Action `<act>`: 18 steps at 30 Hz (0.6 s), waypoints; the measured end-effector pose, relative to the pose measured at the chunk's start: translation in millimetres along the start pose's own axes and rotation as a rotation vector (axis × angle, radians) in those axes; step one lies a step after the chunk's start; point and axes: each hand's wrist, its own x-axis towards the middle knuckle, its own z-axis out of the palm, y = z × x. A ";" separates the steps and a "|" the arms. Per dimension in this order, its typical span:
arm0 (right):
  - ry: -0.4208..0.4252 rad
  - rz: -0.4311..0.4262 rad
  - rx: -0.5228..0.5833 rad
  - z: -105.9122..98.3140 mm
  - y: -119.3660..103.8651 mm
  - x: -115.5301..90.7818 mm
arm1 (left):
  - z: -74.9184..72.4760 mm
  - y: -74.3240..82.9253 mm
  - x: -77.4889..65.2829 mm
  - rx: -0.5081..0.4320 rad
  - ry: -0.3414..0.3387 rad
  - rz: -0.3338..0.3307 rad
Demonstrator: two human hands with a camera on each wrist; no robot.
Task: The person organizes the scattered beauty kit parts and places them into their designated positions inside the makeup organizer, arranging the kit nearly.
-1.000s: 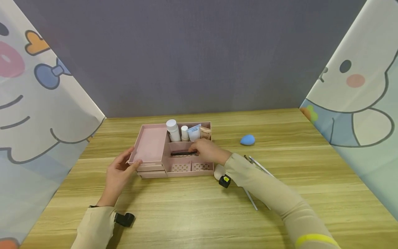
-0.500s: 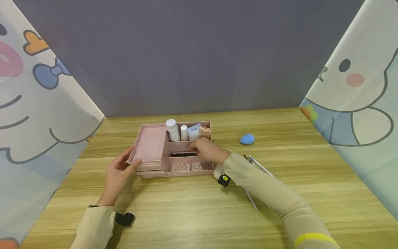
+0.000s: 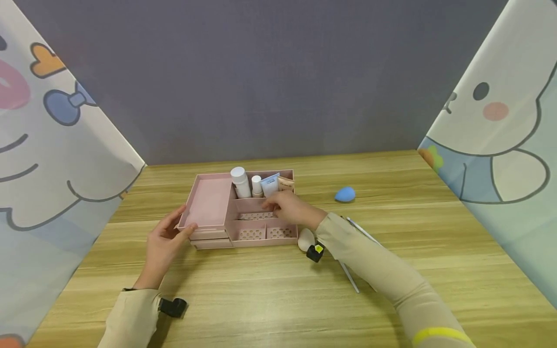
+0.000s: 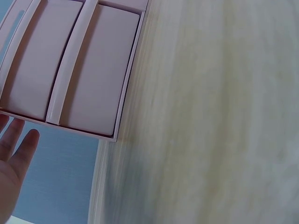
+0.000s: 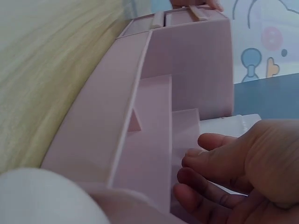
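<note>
A pink cosmetics organizer (image 3: pixel 206 244) stands on the wooden table. My left hand (image 3: pixel 165 244) holds its left front corner, thumb on the top tray's edge and fingers along the side; in the left wrist view several fingertips (image 4: pixel 32 137) extend just past the organizer. Over the middle compartment hovers my right hand (image 3: pixel 291 208), fingers loosely bent, nothing visible between them in the right wrist view. Behind it stand a white bottle (image 3: pixel 241 183), a smaller white-capped bottle (image 3: pixel 256 187), a blue-white tube (image 3: pixel 270 184) and a beige tube (image 3: pixel 285 184). The black stick seen earlier is hidden.
A pale egg-shaped sponge (image 3: pixel 306 240) lies by the organizer's right front corner. A blue makeup sponge (image 3: pixel 345 194) sits farther right. Thin white sticks (image 3: pixel 363 231) lie partly under the right sleeve. A grey wall closes off the back.
The black stick in the middle compartment has sunk out of sight as my right fingers loosened from it. The left hand stays on the organizer.
</note>
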 end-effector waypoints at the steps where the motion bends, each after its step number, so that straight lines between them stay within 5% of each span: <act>1: 0.006 -0.005 0.017 -1.2 0.5 -1.1 | 0.3 0.2 -0.1 -0.005 0.001 0.000; 18: 0.080 0.043 0.174 -24.7 7.1 -23.7 | 0.8 1.9 -0.2 0.023 0.013 -0.013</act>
